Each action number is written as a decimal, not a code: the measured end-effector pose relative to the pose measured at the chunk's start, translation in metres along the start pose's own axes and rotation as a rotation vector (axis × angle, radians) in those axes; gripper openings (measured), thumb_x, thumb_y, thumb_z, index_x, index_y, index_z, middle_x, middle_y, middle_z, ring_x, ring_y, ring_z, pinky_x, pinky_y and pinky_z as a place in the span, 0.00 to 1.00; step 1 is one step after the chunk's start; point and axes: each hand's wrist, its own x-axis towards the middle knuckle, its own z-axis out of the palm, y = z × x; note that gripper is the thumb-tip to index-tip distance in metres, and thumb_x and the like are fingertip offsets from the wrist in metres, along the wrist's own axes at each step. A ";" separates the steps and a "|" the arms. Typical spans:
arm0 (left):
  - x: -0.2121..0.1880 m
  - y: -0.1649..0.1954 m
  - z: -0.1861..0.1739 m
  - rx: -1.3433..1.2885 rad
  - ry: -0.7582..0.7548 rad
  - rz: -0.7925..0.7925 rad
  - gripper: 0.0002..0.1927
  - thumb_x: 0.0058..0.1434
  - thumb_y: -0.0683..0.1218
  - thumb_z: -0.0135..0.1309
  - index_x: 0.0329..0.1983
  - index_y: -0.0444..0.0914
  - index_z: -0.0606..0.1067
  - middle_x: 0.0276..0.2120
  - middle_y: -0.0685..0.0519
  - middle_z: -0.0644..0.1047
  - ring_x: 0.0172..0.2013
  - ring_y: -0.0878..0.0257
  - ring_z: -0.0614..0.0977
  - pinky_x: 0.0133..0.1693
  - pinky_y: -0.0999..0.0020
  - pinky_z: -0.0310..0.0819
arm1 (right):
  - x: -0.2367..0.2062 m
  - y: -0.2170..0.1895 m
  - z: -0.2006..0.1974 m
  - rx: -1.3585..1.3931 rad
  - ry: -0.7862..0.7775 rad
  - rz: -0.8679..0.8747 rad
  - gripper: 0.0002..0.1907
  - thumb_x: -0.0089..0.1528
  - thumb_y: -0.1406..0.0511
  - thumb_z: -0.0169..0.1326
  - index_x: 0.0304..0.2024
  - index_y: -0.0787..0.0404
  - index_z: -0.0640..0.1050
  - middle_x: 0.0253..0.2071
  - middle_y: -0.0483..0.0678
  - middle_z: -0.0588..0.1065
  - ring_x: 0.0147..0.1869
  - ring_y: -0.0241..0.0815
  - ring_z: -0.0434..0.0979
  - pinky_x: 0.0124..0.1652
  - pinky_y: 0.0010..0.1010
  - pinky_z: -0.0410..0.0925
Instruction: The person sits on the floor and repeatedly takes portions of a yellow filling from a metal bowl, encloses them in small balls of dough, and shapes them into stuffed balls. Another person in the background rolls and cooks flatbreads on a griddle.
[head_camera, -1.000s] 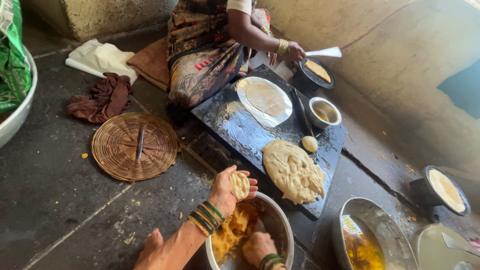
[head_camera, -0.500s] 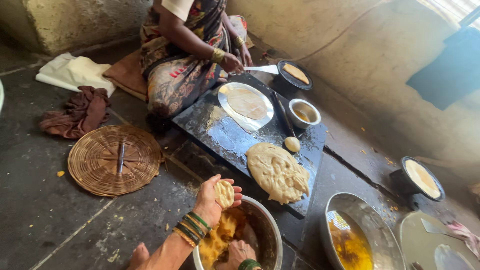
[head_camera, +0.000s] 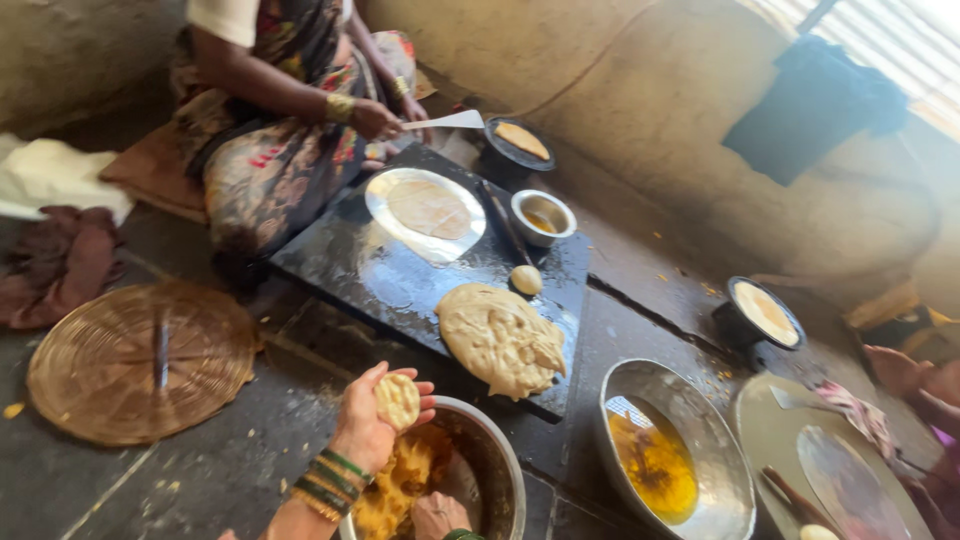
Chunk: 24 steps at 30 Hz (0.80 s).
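While your left hand (head_camera: 368, 425) cups a small flattened dough disc (head_camera: 397, 400) in its open palm, fingers curled lightly under it, you look to be at the filling step. Just below and to the right of that hand, your right hand (head_camera: 432, 515) is down inside the steel bowl (head_camera: 500, 470), resting in the yellow filling (head_camera: 395, 480); whether it has pinched up a portion or lies loose you cannot tell from here. The next move, as it seems, calls for a lump of filling set on the middle of the disc and the edges gathered over it without tearing. Beyond the left hand, up and to the right, the big dough mound (head_camera: 500, 338) lies on the dark stone slab (head_camera: 340, 270), with a small dough ball (head_camera: 526, 279) and a rolled flatbread (head_camera: 430, 208) farther on. Well left of the hand sits a woven mat (head_camera: 120, 365).
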 end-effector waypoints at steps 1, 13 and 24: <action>-0.001 0.000 0.000 0.001 0.006 -0.002 0.24 0.69 0.58 0.40 0.46 0.33 0.75 0.39 0.36 0.81 0.36 0.43 0.84 0.40 0.47 0.80 | 0.000 0.000 -0.001 0.007 0.005 0.001 0.26 0.55 0.52 0.66 0.43 0.65 0.80 0.45 0.64 0.77 0.49 0.57 0.79 0.48 0.44 0.72; -0.009 0.006 0.011 0.026 0.035 0.025 0.25 0.71 0.57 0.38 0.48 0.31 0.73 0.40 0.34 0.80 0.39 0.42 0.83 0.43 0.45 0.79 | -0.031 0.037 -0.020 1.045 0.062 0.085 0.14 0.57 0.55 0.65 0.37 0.58 0.84 0.40 0.57 0.82 0.39 0.48 0.81 0.40 0.35 0.73; 0.006 -0.019 0.009 0.066 -0.034 -0.030 0.24 0.71 0.57 0.38 0.48 0.32 0.72 0.41 0.33 0.80 0.39 0.41 0.83 0.44 0.43 0.78 | -0.054 0.032 -0.008 2.028 -0.015 -0.115 0.11 0.61 0.64 0.70 0.42 0.60 0.82 0.34 0.48 0.77 0.33 0.39 0.78 0.27 0.30 0.68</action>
